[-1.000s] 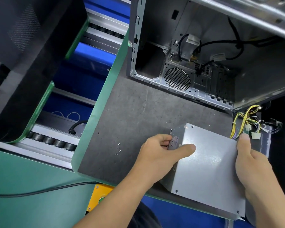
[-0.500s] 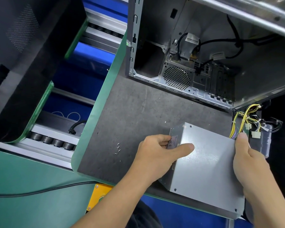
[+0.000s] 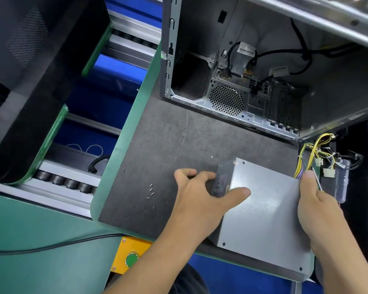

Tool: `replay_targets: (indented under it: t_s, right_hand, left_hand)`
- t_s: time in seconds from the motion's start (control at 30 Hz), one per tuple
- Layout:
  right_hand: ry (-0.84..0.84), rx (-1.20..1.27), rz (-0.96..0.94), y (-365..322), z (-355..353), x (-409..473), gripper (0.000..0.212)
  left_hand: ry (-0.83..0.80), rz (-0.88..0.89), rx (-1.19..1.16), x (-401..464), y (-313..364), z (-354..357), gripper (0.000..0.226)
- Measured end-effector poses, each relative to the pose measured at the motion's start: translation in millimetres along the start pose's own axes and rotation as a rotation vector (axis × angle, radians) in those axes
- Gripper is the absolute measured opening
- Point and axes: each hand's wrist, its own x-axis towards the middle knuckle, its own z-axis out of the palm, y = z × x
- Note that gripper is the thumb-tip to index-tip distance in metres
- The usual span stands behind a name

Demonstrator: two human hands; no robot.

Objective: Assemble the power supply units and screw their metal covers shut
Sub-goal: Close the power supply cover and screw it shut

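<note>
While both hands hold it, the gray metal power supply unit (image 3: pixel 263 211) sits on the dark counter (image 3: pixel 168 145), close to the near edge. Its near right corner reaches just about to that edge.

The left hand (image 3: pixel 202 198) grips the box's left side, with the thumb flat on the top cover and the fingers curled down beside it. The right hand (image 3: pixel 319 204) holds the right side, with the thumb lying along the top edge; its fingers are hidden behind the box.

A small label (image 3: pixel 221 182) is stuck on the left side of the box, next to the left thumb. Its writing is too small to read. White tags (image 3: pixel 245 50) hang on the cables inside the open computer case (image 3: pixel 242 81), and their print is too blurry to read too.

Yellow and black wires (image 3: pixel 319 153) come out of the box's far right corner, just by the case's corner.

Four tiny screws (image 3: pixel 150 190) lie on the counter to the left of the left hand, apart from it. A wide patch of bare counter lies between the box and the case. A green rim (image 3: pixel 123 149) runs along the counter's left edge, with rollers (image 3: pixel 68 183) beyond it. A yellow plate with a green button (image 3: pixel 132 258) sits below the near edge.
</note>
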Motion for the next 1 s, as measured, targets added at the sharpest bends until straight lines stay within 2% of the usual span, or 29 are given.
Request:
replay_targets:
  t_s: [0.13, 0.3, 0.37, 0.47, 0.5, 0.63, 0.67, 0.77, 0.9, 1.0]
  right_hand:
    - [-0.001, -0.005, -0.028, 3, 0, 2, 0.063]
    - [-0.019, 0.016, -0.043, 8, -2, 3, 0.07]
    - [-0.04, 0.074, 0.003, 14, -3, 3, 0.08]
    - [-0.078, 0.161, 0.094, 24, -4, -1, 0.076]
    - [-0.095, 0.174, 0.116, 26, -4, -3, 0.076]
    - [-0.167, 0.257, 0.161, 44, -5, -15, 0.087]
    - [-0.173, 0.273, 0.151, 48, -4, -19, 0.088]
    - [-0.111, 0.277, 0.077, 57, 3, -27, 0.09]
    - [-0.015, 0.327, 0.003, 55, 10, -29, 0.076]
    - [-0.022, 0.365, -0.037, 56, 11, -25, 0.071]
  left_hand:
    - [-0.029, -0.021, 0.106, 2, -4, -6, 0.099]
    - [-0.016, -0.023, 0.124, 4, -3, -5, 0.109]
    - [-0.018, -0.009, 0.097, -1, 0, -1, 0.102]
    - [-0.034, 0.024, 0.037, -8, 2, 12, 0.048]
    - [-0.038, 0.038, 0.037, -10, 3, 17, 0.046]
    - [0.017, 0.043, 0.114, -12, 5, 22, 0.07]
    - [0.032, 0.045, 0.14, -12, 5, 22, 0.066]
    - [0.075, 0.072, 0.174, -11, 5, 26, 0.036]
    - [0.151, 0.061, 0.252, -19, 11, 29, 0.051]
    - [0.178, 0.025, 0.284, -20, 14, 30, 0.058]
